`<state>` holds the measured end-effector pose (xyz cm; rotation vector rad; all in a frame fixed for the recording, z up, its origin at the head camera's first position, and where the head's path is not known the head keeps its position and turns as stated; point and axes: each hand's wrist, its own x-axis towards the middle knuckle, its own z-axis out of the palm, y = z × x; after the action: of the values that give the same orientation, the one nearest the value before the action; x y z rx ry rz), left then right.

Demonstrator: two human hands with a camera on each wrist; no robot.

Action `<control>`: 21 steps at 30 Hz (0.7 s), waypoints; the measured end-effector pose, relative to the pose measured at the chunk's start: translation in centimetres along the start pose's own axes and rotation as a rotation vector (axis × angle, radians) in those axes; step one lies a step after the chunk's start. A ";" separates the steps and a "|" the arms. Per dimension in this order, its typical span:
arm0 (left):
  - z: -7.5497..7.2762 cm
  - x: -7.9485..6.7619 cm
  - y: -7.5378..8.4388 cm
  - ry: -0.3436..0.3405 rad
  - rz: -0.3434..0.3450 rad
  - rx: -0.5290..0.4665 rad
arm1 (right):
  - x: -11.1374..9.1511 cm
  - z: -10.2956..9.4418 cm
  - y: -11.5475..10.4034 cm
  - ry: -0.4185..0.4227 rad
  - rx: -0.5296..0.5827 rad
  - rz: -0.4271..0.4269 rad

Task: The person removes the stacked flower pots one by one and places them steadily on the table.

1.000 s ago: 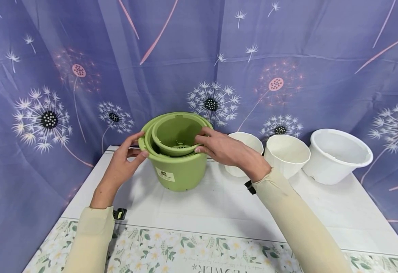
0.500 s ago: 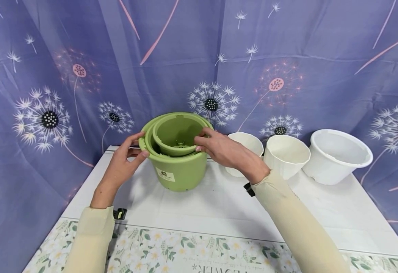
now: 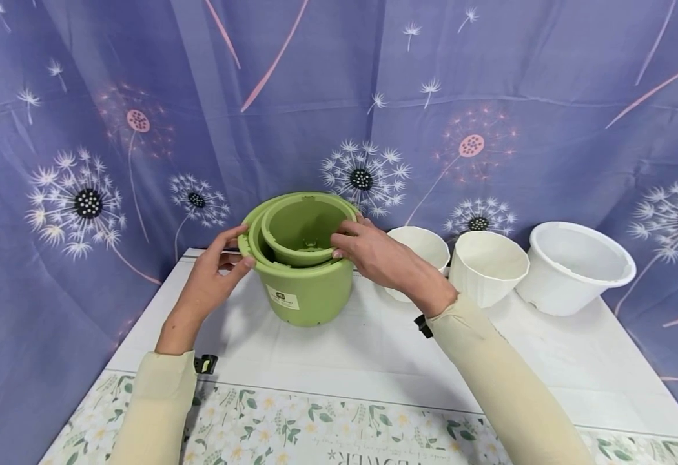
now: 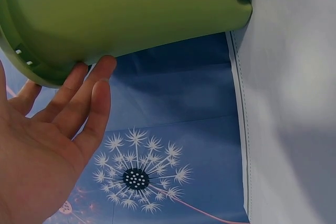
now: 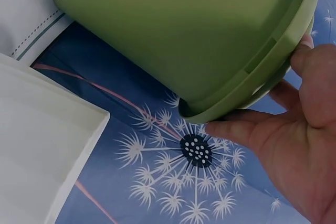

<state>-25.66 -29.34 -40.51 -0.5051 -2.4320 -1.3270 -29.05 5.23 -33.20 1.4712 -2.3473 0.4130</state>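
Note:
Three green flowerpots stand nested on the table in the head view: a large outer pot (image 3: 318, 294) with a paper label (image 3: 283, 298), a middle pot (image 3: 256, 243) and a small inner pot (image 3: 301, 223). The inner one sits off centre, toward the right. My left hand (image 3: 210, 281) touches the outer pot's left rim, thumb and fingers spread and only lightly bent. On the right, my right hand (image 3: 376, 255) pinches the small pot's rim. The right wrist view has its fingers (image 5: 236, 129) along the outer pot's rim.
To the right stand two ribbed white pots (image 3: 420, 248) (image 3: 487, 284) and a wider white pot (image 3: 571, 281), all upright. A purple dandelion curtain (image 3: 292, 129) hangs close behind. Flower-print cloth (image 3: 292, 429) covers the table's near side.

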 end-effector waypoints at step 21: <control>0.1 0.0 0.2 0.004 -0.001 0.004 | -0.1 0.1 -0.1 0.034 -0.003 0.093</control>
<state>-25.55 -29.16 -40.39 -0.5000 -2.4319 -1.3223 -28.92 5.18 -33.35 1.3470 -2.3952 0.4548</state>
